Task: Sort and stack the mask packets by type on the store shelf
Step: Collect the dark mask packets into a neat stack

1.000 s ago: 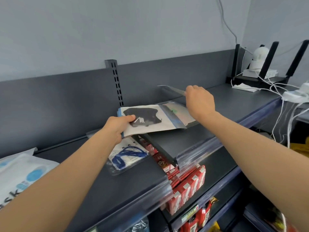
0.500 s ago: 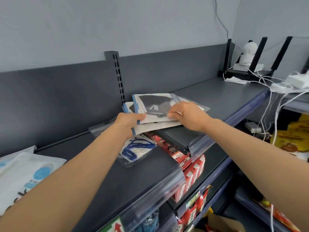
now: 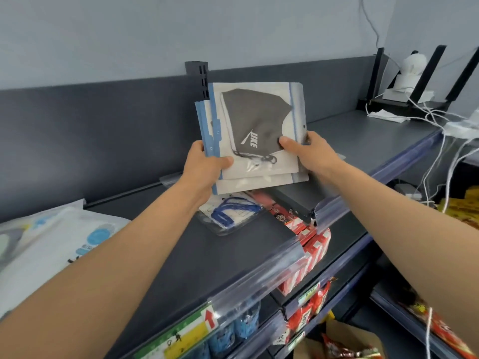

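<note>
Pinching mask packets (image 3: pixel 259 120) upright between left grip (image 3: pixel 204 169) and right grip (image 3: pixel 313 154), above shelf (image 3: pixel 233 255).

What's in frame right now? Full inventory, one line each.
grey mask packets: at least two, clear with blue edges, held upright above the shelf
blue-strap mask packet: one, clear and blue, flat on the shelf below them
white mask packs: several, white and light blue, far left
shelf: one, dark grey, centre
red boxes: many, red and white, lower shelf
router: one, black, back right
cables: several, white, right
left grip: bare hand, holds the stack's left edge
right grip: bare hand, holds its right edge
</note>
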